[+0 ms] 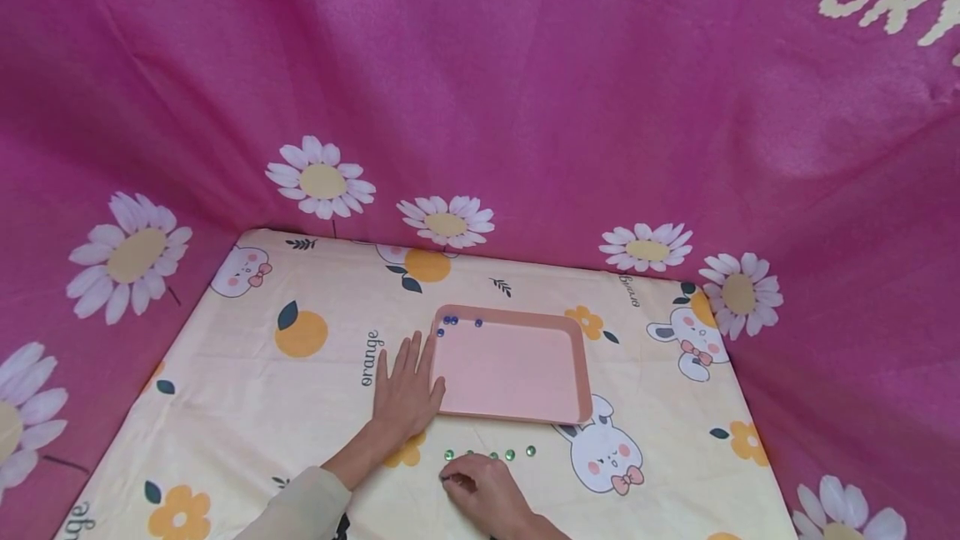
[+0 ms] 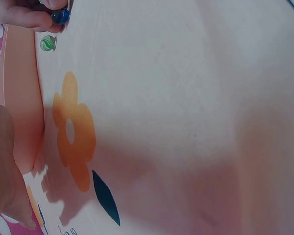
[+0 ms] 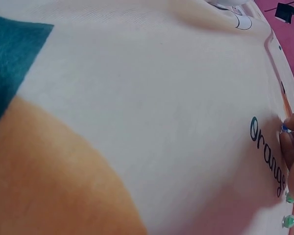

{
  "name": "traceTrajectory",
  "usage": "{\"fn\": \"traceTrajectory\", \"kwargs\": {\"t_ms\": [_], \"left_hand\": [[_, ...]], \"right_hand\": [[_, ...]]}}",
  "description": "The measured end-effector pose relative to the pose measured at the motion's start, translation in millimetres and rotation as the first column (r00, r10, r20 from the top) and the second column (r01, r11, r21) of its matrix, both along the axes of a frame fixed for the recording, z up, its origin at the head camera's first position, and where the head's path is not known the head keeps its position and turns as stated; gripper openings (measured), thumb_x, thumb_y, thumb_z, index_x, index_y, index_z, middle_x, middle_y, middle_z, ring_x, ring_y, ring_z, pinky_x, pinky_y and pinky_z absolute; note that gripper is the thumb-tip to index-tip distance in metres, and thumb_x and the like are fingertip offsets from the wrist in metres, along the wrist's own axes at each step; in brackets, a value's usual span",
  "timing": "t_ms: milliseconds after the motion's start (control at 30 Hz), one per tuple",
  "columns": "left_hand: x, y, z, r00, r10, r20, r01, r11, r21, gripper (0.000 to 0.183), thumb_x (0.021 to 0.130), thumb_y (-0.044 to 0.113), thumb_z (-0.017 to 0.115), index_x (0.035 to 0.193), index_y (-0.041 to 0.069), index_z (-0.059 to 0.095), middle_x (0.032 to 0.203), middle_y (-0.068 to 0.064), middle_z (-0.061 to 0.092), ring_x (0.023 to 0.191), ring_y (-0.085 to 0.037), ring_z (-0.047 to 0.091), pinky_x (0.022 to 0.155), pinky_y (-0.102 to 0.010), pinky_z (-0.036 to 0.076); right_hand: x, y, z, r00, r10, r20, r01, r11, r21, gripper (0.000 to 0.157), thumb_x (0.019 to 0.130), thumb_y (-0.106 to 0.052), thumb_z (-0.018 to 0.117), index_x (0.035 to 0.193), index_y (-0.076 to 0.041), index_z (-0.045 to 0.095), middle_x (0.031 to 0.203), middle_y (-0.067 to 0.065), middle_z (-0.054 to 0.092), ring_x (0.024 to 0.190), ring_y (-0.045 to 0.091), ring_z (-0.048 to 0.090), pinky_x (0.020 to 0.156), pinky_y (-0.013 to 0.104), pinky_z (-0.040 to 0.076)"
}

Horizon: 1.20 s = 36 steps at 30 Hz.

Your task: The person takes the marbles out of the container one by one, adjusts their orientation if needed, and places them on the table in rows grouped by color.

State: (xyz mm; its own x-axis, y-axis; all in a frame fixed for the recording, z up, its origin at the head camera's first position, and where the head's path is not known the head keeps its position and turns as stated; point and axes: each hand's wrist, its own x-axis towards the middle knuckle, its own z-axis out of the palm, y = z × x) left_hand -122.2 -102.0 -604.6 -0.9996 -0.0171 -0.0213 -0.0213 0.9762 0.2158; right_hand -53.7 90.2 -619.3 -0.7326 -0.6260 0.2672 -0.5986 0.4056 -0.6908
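Magenta fabric [image 1: 480, 107] backs a cream tablecloth [image 1: 247, 407], on which a shallow pink tray [image 1: 517, 373] lies. At the tray's nine o'clock side the left hand [image 1: 407, 394] rests with its fingers straight, gripping nothing; whether it bears on the wall is hard to tell. Between six and seven o'clock from the tray, the right hand [image 1: 487, 490] pinches one blue marble [image 2: 60, 16] in its fingertips. A row of green marbles [image 1: 510, 455] lies between that hand and the tray, while four other blue marbles [image 1: 453, 320] sit inside, near the ten o'clock corner. So small and slick a ball probably calls for a light, even pinch and a lift clear of the green row, lest a knuckle set one rolling.
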Motion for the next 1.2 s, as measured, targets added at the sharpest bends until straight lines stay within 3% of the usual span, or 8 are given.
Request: {"fn": "traceTrajectory", "kwargs": {"t_ms": [500, 700, 967, 1200], "left_hand": [[1.3, -0.1, 1.3, 1.0, -0.001, -0.002, 0.001, 1.0, 0.005, 0.075, 0.1, 0.048, 0.044, 0.16, 0.011, 0.02, 0.164, -0.013, 0.019, 0.15, -0.032, 0.018, 0.119, -0.058, 0.005], [2.4, -0.5, 1.7, 1.0, -0.009, 0.0, 0.009, 1.0, 0.016, 0.074, 0.101, 0.047, 0.044, 0.16, 0.01, 0.021, 0.165, -0.013, 0.018, 0.15, -0.032, 0.018, 0.119, -0.058, 0.004], [2.5, 0.1, 0.5, 1.0, -0.001, 0.003, 0.001, 1.0, 0.001, 0.074, 0.101, 0.048, 0.044, 0.16, 0.011, 0.02, 0.164, -0.013, 0.019, 0.15, -0.032, 0.018, 0.119, -0.058, 0.005], [0.9, 0.3, 0.3, 1.0, -0.004, -0.01, 0.003, 1.0, -0.014, 0.074, 0.101, 0.049, 0.043, 0.16, 0.012, 0.021, 0.164, -0.013, 0.019, 0.15, -0.031, 0.017, 0.119, -0.058, 0.005]], "right_hand": [[1.5, -0.3, -6.0, 0.998, 0.002, -0.065, -0.008, 0.996, -0.085, 0.017, 0.079, 0.002, 0.078, 0.089, -0.011, 0.075, 0.091, -0.004, 0.072, 0.083, 0.0, 0.063, 0.072, 0.009, 0.05], [-2.4, -2.6, 3.6, 0.999, 0.008, -0.054, -0.015, 0.991, -0.133, 0.014, 0.082, 0.002, 0.076, 0.09, -0.009, 0.075, 0.091, -0.004, 0.071, 0.078, -0.003, 0.061, 0.067, 0.009, 0.051], [-30.6, -4.4, 41.4, 0.992, -0.067, 0.106, 0.076, 0.994, -0.084, 0.009, 0.091, -0.005, 0.072, 0.1, -0.006, 0.074, 0.096, -0.004, 0.071, 0.083, 0.001, 0.064, 0.07, 0.016, 0.056], [-72.9, -4.3, 62.3, 0.988, -0.138, 0.067, 0.145, 0.984, -0.105, 0.017, 0.09, -0.003, 0.072, 0.108, -0.004, 0.071, 0.104, 0.001, 0.071, 0.09, 0.01, 0.068, 0.077, 0.022, 0.057]]}}
